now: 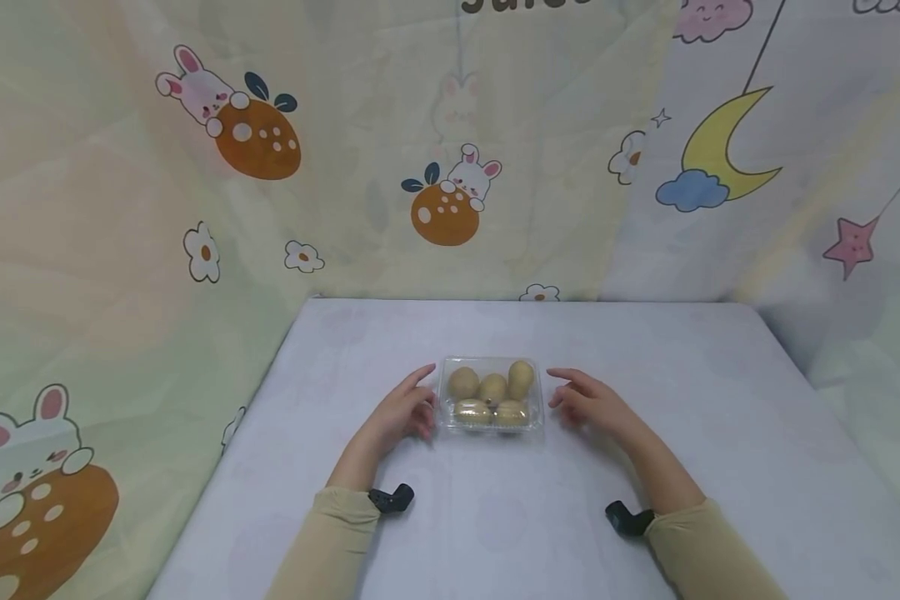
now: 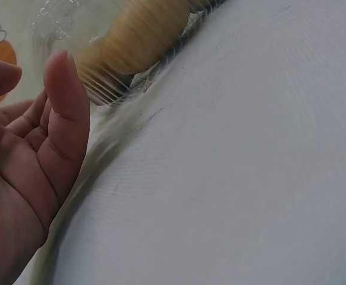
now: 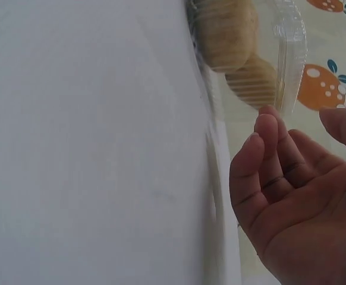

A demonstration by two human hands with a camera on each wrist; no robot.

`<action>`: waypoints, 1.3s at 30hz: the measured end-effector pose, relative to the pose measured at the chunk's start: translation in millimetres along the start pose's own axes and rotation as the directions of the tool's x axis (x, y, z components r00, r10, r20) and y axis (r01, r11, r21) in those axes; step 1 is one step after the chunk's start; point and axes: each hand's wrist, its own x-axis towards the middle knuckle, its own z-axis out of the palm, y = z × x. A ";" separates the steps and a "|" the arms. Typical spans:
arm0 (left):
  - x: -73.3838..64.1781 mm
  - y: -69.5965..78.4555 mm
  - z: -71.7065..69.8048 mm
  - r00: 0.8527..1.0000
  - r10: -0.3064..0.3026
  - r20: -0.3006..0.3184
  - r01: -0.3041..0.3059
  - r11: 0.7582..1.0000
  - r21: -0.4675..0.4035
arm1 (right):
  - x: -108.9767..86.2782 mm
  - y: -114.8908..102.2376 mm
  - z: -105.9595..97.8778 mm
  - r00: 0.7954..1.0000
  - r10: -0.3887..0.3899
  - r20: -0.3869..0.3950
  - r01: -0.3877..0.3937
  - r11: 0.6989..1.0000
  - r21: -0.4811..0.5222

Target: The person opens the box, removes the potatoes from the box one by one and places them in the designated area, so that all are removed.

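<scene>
A clear plastic box [image 1: 487, 362] with ridged sides stands on the table, holding several rounded, yellow-brown, potato-like pieces [image 1: 492, 389]. At its left side is my left hand [image 1: 401, 408], index finger extended and the other fingers loosely bent, gripping nothing. My right hand [image 1: 588, 402] mirrors it on the right, its fingers pointing toward the box. In the left wrist view, the thumb and fingers of the left hand [image 2: 24, 160] are spread apart near the box's ridged wall. The right wrist view has the right hand's fingertips [image 3: 268, 127] close to the box end.
A white cloth covers the table [image 1: 495, 517], whose far edge meets a hanging curtain [image 1: 360, 208] printed with rabbits, flowers and a moon. Black wrist cameras, one on the left [image 1: 392, 498] and one on the right [image 1: 630, 519], stick out from the sleeve cuffs.
</scene>
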 end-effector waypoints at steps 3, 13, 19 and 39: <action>0.0 -3.5 -0.5 0.999 0.020 0.033 -0.020 1.000 -0.010 | 2.5 -0.7 4.4 1.000 0.021 0.008 -0.022 0.998 0.055; -1.7 -7.3 -1.3 0.996 0.019 0.086 -0.019 1.000 -0.002 | 9.8 1.3 20.9 0.996 0.075 0.038 -0.082 0.959 0.272; -1.3 -10.2 -6.5 0.987 0.041 0.157 -0.039 0.999 -0.013 | 11.6 1.0 29.2 0.997 0.042 0.062 -0.061 0.941 0.334; -4.2 -11.2 -16.7 0.952 0.063 0.299 -0.044 0.997 -0.069 | 9.2 9.2 33.1 0.987 -0.078 0.141 -0.008 0.848 0.529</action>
